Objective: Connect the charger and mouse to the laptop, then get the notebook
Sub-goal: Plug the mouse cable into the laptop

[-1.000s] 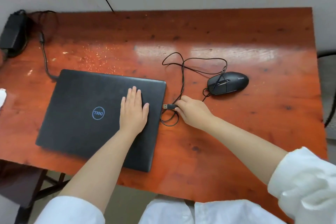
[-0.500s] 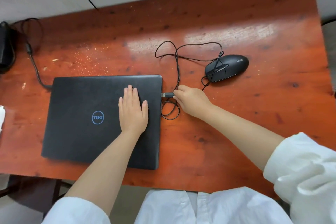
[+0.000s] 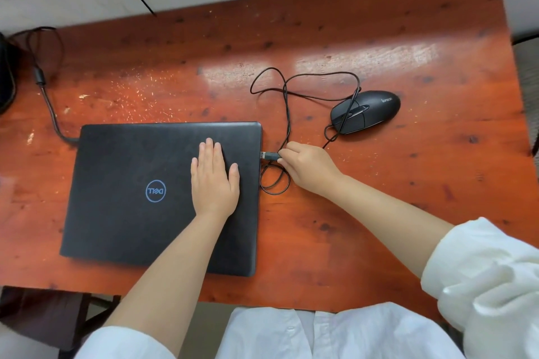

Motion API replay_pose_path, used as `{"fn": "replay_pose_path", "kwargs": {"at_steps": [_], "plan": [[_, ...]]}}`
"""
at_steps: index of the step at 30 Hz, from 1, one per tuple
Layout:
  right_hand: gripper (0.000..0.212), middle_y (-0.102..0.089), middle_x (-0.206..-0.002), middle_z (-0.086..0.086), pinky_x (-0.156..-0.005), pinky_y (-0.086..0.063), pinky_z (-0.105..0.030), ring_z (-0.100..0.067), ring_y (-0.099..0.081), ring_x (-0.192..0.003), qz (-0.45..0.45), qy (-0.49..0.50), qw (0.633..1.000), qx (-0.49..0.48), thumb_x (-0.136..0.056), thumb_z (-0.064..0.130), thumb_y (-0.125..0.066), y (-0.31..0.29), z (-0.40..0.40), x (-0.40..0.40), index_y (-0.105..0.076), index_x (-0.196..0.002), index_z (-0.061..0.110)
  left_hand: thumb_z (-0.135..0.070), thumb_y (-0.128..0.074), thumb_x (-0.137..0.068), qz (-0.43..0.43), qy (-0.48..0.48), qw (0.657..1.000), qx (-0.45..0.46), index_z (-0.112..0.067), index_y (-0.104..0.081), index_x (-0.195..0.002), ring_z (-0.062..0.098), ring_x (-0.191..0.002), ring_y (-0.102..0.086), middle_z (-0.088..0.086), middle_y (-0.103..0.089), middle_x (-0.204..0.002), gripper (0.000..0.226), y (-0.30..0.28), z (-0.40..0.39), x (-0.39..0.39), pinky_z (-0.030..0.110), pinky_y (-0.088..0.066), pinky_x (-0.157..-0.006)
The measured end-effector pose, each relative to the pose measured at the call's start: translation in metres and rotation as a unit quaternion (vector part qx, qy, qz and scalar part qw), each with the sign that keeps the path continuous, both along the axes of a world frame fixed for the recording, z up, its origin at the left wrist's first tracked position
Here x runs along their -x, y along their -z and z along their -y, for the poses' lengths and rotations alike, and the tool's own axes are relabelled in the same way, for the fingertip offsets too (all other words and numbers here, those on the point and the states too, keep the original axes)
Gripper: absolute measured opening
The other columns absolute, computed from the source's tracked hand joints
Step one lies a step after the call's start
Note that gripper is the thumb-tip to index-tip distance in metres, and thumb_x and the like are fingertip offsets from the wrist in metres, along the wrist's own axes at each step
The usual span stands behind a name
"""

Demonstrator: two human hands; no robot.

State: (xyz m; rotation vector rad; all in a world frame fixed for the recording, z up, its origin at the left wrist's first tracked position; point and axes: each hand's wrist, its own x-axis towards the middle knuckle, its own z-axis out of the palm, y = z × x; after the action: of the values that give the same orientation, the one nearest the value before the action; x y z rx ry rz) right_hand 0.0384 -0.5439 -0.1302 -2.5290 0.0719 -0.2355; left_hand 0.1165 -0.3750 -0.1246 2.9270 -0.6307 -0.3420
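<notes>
A reddish wooden table (image 3: 379,213), scuffed and glossy, stands against a pale wall, and the one head view looks straight down on it. The closed black laptop (image 3: 131,183) lies on it, with the left hand (image 3: 214,181) spread flat on the lid, fingers open and together, gripping nothing, apparently to brace the machine. Just past the laptop's right edge, the right hand (image 3: 307,167) pinches the black USB plug (image 3: 269,155) between thumb and fingertips; the plug's metal tip touches the laptop's side, though I cannot tell how far it has gone in. Behind those fingers the mouse cable (image 3: 287,114) loops loosely up and round to the mouse (image 3: 366,112), which sits well beyond the right hand. Far on the other side of the left hand, the charger cable (image 3: 51,108) runs from the charger brick (image 3: 5,79) at the table's edge to the laptop's far left corner, so the charger appears already connected. I judge the mouse connection to be in hand and nearly finished. No notebook is visible, so fetching it remains.
</notes>
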Motion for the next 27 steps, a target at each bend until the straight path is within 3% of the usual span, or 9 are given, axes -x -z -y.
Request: {"fn": "replay_pose_path", "kwargs": {"at_steps": [7, 13, 19, 27], "plan": [[0.014, -0.062, -0.054, -0.017, -0.031, -0.043, -0.024, -0.029, -0.059, -0.041, 0.03, 0.013, 0.998, 0.049, -0.065, 0.001, -0.078, 0.002, -0.001, -0.005, -0.065, -0.063, -0.004, -0.019, -0.039, -0.097, 0.002, 0.003, 1.0, 0.004, 0.002, -0.024, -0.142, 0.028, -0.144, -0.013, 0.017, -0.021, -0.154, 0.052, 0.001, 0.0, -0.001, 0.041, -0.01, -0.118], [0.028, -0.062, -0.047, -0.003, -0.034, -0.041, -0.018, -0.021, -0.06, -0.043, 0.029, -0.072, 0.976, 0.203, -0.052, 0.021, -0.089, -0.007, 0.009, -0.021, -0.064, -0.049, 0.009, -0.019, -0.039, -0.097, 0.003, 0.004, 1.0, 0.004, 0.002, -0.024, -0.142, 0.028, -0.144, -0.013, 0.017, -0.021, -0.154, 0.052, 0.001, -0.001, 0.0, 0.042, -0.01, -0.118], [0.025, -0.063, -0.048, -0.006, -0.032, -0.044, -0.019, -0.023, -0.06, -0.044, 0.031, -0.12, 0.972, 0.2, -0.053, 0.012, -0.089, -0.007, 0.007, -0.023, -0.065, -0.05, 0.005, -0.018, -0.041, -0.096, 0.005, 0.005, 1.0, 0.01, 0.003, -0.026, -0.141, 0.03, -0.143, -0.016, 0.019, -0.023, -0.153, 0.052, 0.0, 0.0, 0.0, 0.043, -0.012, -0.118], [0.027, -0.06, -0.044, 0.003, -0.033, -0.04, -0.016, -0.012, -0.057, -0.042, -0.01, -0.131, 0.955, 0.265, -0.047, 0.025, -0.09, -0.008, 0.004, -0.024, -0.065, -0.046, 0.017, -0.018, -0.041, -0.096, 0.005, 0.007, 1.0, 0.012, 0.003, -0.026, -0.141, 0.03, -0.143, -0.016, 0.019, -0.023, -0.153, 0.052, 0.001, 0.0, -0.001, 0.043, -0.012, -0.118]]}}
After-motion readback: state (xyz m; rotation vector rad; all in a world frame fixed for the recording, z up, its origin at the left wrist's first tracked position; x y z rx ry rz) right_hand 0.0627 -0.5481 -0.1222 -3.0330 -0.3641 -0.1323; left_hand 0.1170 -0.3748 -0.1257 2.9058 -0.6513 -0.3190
